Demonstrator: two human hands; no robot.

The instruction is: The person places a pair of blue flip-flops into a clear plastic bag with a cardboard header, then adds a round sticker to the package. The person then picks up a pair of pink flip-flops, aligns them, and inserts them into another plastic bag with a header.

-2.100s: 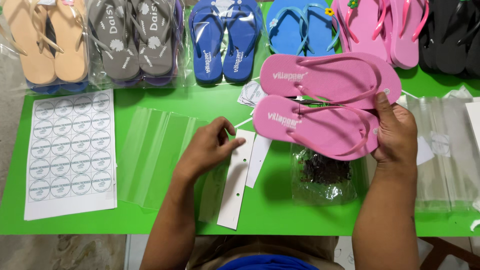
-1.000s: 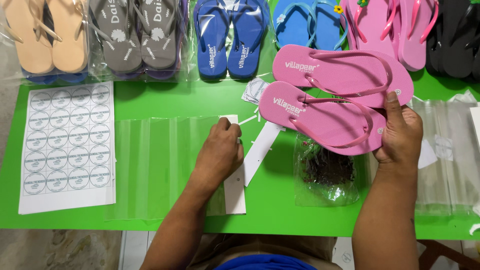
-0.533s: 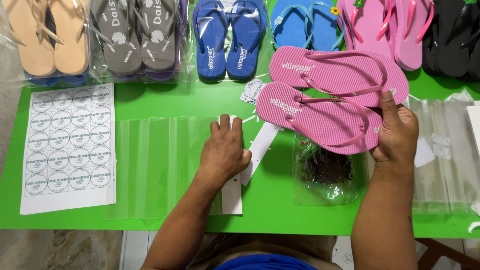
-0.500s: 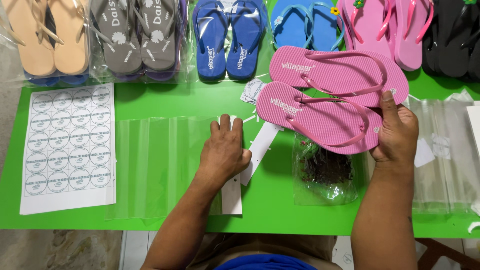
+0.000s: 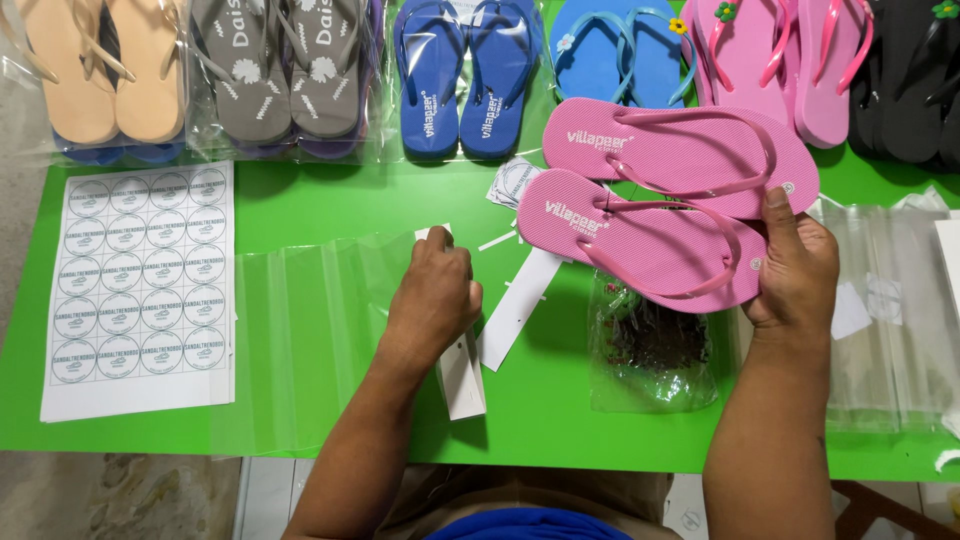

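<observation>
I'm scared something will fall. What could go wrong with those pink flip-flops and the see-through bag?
The right hand grips both pink flip-flops only at their heel ends, so one might slip out and drop onto the small bag of dark bits. The left hand rests on the edge of the clear plastic bag, which looks thin and slippery; it could slide or crumple on the green table.

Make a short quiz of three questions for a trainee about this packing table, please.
1. True or false: the right hand holds a pair of pink flip-flops.
2. What does the left hand rest on? A) sticker sheet B) clear plastic bag C) blue flip-flops
3. The sticker sheet lies at which edge of the green table?

Key: 1 true. 2 B, the clear plastic bag. 3 The person's left edge.
</observation>
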